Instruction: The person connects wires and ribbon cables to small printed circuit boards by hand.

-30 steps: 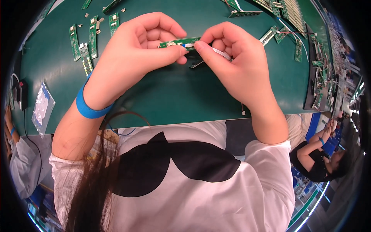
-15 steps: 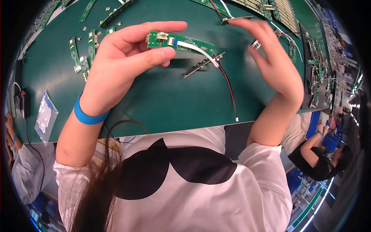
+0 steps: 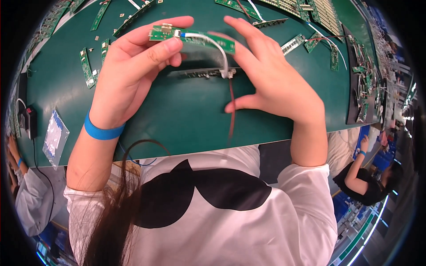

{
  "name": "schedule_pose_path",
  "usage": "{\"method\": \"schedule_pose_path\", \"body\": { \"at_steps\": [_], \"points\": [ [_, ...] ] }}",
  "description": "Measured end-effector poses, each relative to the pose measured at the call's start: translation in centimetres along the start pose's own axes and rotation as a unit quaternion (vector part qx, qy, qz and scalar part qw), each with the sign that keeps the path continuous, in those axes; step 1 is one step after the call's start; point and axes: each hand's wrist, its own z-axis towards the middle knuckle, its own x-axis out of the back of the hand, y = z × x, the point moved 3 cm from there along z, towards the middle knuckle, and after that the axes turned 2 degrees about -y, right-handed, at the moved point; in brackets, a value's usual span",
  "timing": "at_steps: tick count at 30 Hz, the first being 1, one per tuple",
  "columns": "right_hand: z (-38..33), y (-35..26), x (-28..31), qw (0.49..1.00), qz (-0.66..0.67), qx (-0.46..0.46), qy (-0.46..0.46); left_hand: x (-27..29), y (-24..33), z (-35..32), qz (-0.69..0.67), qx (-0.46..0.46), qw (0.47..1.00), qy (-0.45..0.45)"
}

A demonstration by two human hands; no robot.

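Observation:
Between thumb and fingers, my left hand (image 3: 133, 66), with a blue wristband (image 3: 104, 131), grips one end of a narrow green circuit board (image 3: 202, 41). A white flat cable (image 3: 222, 54) leaves a connector on it and curves down to a second narrow board (image 3: 199, 73), blurred, which hangs below. From that board's right end trails a dark red wire (image 3: 232, 95). My right hand (image 3: 273, 84) is open, thumb and fingers spread, beside the boards' right ends. One finger reaches by the held board's far end; whether it touches cannot be seen.
Loose green boards (image 3: 86, 68) lie on the green table (image 3: 177, 119) at left. Wired boards (image 3: 270, 23) and a small board (image 3: 293, 45) lie beyond my right hand. A dark tray (image 3: 355, 104) of boards stands at right, a clear bag (image 3: 55, 139) at left. People sit on both sides.
My right hand has come left and down from the far boards to beside the held one. My left hand has shifted slightly left and up; the hanging board has swung leftward and more level.

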Motion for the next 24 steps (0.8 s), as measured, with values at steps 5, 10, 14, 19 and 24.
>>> {"method": "schedule_pose_path", "body": {
  "at_steps": [5, 10, 14, 19, 24],
  "points": [
    [0.8, 0.0, -0.2, 0.990, 0.064, 0.043, 0.120, 0.3, 0.6, -0.1, 0.020, -0.062, 0.996, 0.053],
    [0.9, -1.3, 0.2, 0.983, 0.028, 0.035, 0.178, -0.1, 0.8, 0.0, 0.021, -0.090, 0.992, 0.089],
    [1.4, -0.9, -0.9, 0.959, 0.003, -0.026, 0.283, -0.3, 1.2, -0.3, 0.018, -0.104, 0.992, 0.076],
    [1.8, -0.2, -1.5, 0.941, 0.058, -0.007, 0.332, -0.6, 1.2, -0.5, 0.075, -0.122, 0.986, 0.083],
    [1.0, 1.2, -0.8, 0.912, 0.233, -0.057, 0.333, 0.2, 1.7, -0.6, 0.124, -0.165, 0.972, 0.114]
  ]
}}
